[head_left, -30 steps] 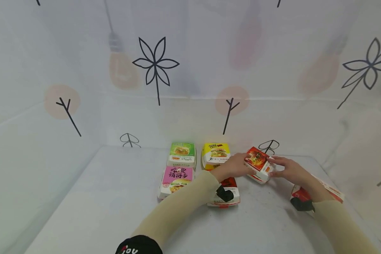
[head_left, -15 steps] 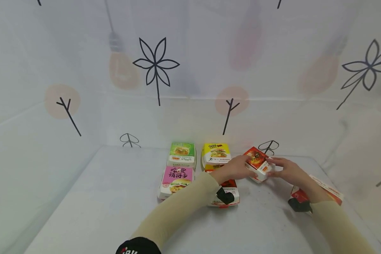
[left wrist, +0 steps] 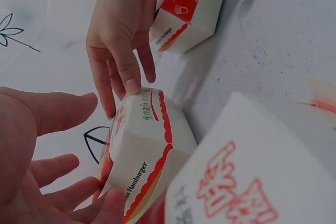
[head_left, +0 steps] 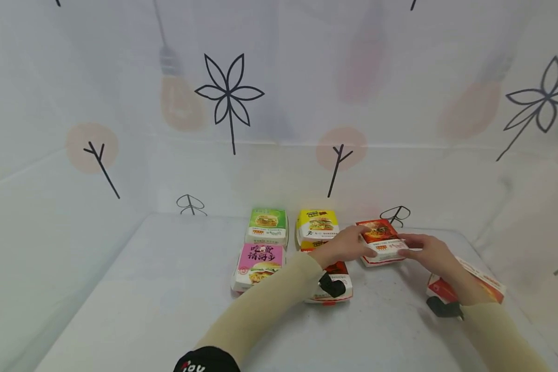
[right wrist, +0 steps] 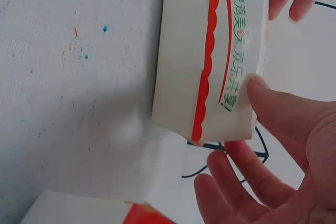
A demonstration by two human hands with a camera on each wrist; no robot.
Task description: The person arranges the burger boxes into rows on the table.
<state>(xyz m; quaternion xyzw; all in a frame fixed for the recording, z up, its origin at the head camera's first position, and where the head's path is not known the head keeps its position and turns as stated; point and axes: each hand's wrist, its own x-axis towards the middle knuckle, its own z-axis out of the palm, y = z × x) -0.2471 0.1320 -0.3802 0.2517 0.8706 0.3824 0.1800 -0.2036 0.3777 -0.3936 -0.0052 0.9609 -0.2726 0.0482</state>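
Note:
A burger box (head_left: 382, 240) with a red picture lid and white sides sits at the back right of the table, its printed lid facing up. At its right end, my right hand (head_left: 430, 254) holds it; in the right wrist view the thumb (right wrist: 278, 100) presses the upper edge of its lettered side, other fingers round the end. My left hand (head_left: 345, 245) is at the opposite end, fingers loosely spread. Its fingertips reach the box side (left wrist: 144, 150) in the left wrist view, while the thumb stands off from it.
Left of it are a green burger box (head_left: 266, 225), a yellow one (head_left: 317, 222), a pink one (head_left: 259, 264) and a red one (head_left: 330, 295) partly behind my left wrist. Another red-and-white box (head_left: 485, 281) lies under my right forearm. A patterned cloth (head_left: 279, 175) hangs behind the table.
The burger box between my hands has turned from a slanted position to nearly square with the table and has come down slightly. Both hands have stayed at its ends.

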